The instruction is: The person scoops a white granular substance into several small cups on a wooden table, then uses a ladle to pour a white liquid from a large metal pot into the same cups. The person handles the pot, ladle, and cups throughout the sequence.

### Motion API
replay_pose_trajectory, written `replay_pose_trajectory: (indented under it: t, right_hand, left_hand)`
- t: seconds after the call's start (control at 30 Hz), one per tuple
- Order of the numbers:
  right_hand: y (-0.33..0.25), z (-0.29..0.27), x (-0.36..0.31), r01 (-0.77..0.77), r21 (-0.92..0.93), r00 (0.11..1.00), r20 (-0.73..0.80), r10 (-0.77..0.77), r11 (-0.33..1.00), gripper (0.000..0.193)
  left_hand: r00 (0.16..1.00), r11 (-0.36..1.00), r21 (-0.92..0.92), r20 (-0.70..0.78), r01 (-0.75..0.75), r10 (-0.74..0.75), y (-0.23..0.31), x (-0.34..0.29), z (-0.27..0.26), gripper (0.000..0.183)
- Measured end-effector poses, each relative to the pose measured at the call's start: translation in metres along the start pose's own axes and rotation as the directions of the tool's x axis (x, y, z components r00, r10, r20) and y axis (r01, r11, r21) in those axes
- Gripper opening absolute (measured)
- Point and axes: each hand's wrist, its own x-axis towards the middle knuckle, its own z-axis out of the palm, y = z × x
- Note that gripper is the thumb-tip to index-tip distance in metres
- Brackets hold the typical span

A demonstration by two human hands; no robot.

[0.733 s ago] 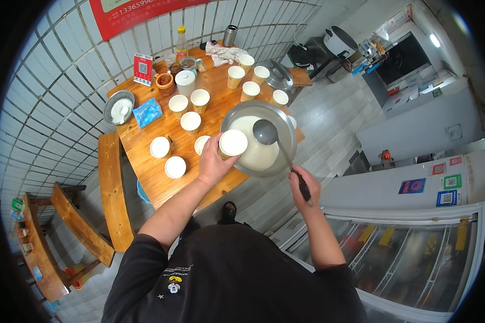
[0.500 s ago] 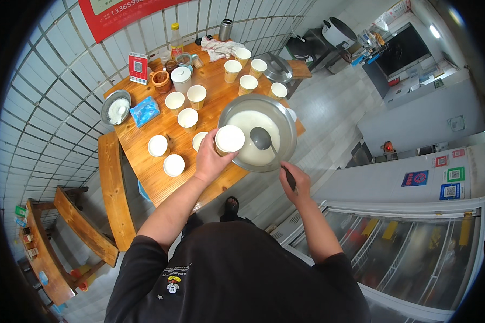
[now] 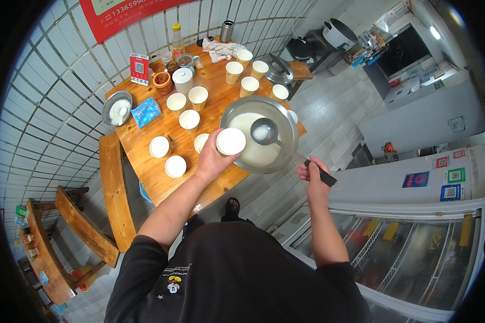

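A paper cup [image 3: 231, 141] full of white liquid is gripped in my left hand [image 3: 213, 161], beside the rim of a large metal pot [image 3: 290, 153]. My right hand [image 3: 316, 176] is wrapped round the black handle of a ladle [image 3: 264, 132]. The ladle's bowl hangs over the milky liquid [image 3: 253, 155] in the pot, with a little white liquid in it. Several more paper cups stand on the wooden table [image 3: 145, 175], among them a cup [image 3: 175, 167] at the near left and a cup [image 3: 201, 142] partly hidden by my left hand.
At the table's left lie a bowl of white powder [image 3: 118, 111] and a blue packet [image 3: 145, 112]. Toward the wall stand a lidded white jar [image 3: 182, 81], a bottle [image 3: 177, 41] and a crumpled cloth [image 3: 221, 49]. A wooden bench [image 3: 116, 188] is at the left, a glass-topped freezer [image 3: 404, 253] at the right.
My right hand has moved right and turned with the ladle. The ladle's bowl now faces up, where before its rounded back showed. My left hand and its cup have barely moved.
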Motion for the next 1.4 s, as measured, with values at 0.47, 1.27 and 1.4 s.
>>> replay_pose_trajectory:
  t: [0.47,1.27,1.4]
  right_hand:
    - [-0.072,0.014,-0.048,0.177,-0.031,0.977,0.125,-0.172,0.984,0.028]
    - [-0.018,0.005,-0.031,0.344,-0.156,0.939,0.049,-0.340,0.926,0.034]
    - [-0.008,0.013,-0.018,0.218,-0.106,0.975,-0.028,-0.222,0.970,0.035]
  left_hand:
    - [1.000,0.999,-0.051,-0.018,0.007,-0.008,-0.003,0.000,0.004,0.084]
    - [0.949,0.997,-0.064,-0.310,0.041,-0.059,0.014,-0.030,-0.086,0.082]
    - [0.911,0.997,-0.022,-0.404,0.081,-0.082,-0.012,-0.034,-0.151,0.081]
